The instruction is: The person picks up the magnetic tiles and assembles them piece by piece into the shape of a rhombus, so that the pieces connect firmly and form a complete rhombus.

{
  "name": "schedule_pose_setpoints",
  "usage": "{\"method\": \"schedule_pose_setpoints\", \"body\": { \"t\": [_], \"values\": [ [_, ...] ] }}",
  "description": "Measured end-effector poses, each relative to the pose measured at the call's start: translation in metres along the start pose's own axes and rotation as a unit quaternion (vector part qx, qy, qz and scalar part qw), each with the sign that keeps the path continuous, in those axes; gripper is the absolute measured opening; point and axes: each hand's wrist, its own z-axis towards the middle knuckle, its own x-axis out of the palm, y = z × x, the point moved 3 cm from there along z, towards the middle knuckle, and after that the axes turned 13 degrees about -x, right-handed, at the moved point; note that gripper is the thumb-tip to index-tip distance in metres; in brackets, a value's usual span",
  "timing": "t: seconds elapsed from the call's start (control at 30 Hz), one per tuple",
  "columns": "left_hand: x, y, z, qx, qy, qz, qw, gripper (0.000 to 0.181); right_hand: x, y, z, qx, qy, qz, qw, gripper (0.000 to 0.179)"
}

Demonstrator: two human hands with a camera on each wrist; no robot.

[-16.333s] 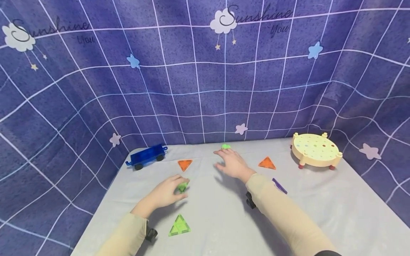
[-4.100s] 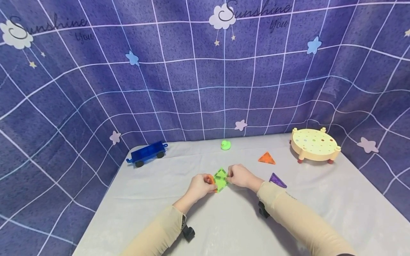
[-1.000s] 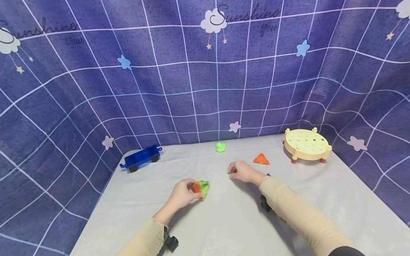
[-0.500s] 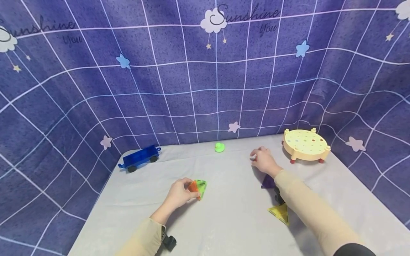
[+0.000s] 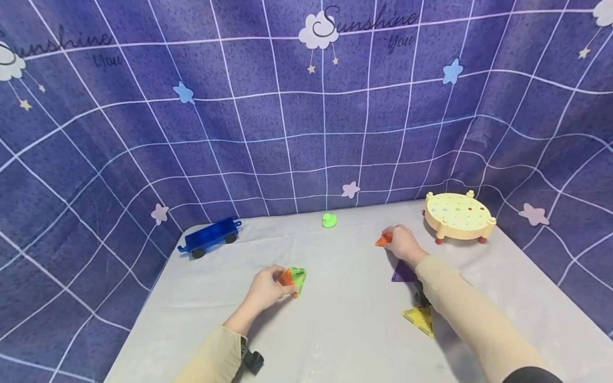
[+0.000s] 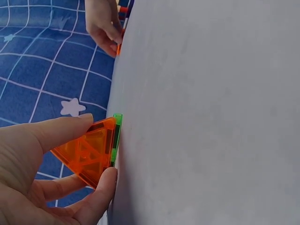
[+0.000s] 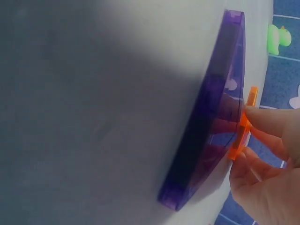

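My left hand (image 5: 267, 287) pinches an orange triangular magnetic tile (image 6: 84, 150) between thumb and fingers. Green triangular tiles (image 5: 299, 277) join its edge and lean with it, low over the table. Farther back on the right, my right hand (image 5: 402, 243) grips a second orange triangular tile (image 5: 383, 240) by its edges, seen edge-on in the right wrist view. A purple triangular tile (image 5: 404, 272) stands out just below that wrist, partly covered by the arm. Nearer the front, beside the right forearm, lies a yellow triangular tile (image 5: 421, 320).
At the back left of the white table (image 5: 335, 330) stands a blue toy wagon (image 5: 212, 237). A green toy duck (image 5: 329, 220) sits at the back middle. A cream pegboard stool (image 5: 458, 215) occupies the back right corner, close to the right hand. Behind hangs a blue curtain (image 5: 249, 127).
Scattered green tiles have been joined to an orange one, and the left hand has drawn them left. The right hand has gone right and taken hold of the other orange tile.
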Motion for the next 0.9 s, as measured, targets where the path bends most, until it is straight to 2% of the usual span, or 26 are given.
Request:
{"method": "schedule_pose_setpoints", "body": {
  "t": [0.4,0.73,0.9],
  "values": [
    [-0.002,0.003,0.003,-0.017,-0.002,-0.011,0.9998,0.048,0.012,0.027,0.0,-0.095,0.034,0.047,0.9938,0.038],
    [-0.003,0.0,0.002,-0.01,-0.007,-0.004,0.9999,0.045,0.022,0.044,0.003,-0.116,0.059,0.068,0.9891,0.047],
    [-0.003,0.001,0.003,-0.013,-0.005,-0.004,0.9999,0.044,0.02,0.043,0.001,-0.099,0.066,0.085,0.9893,0.048]
  ]
}}
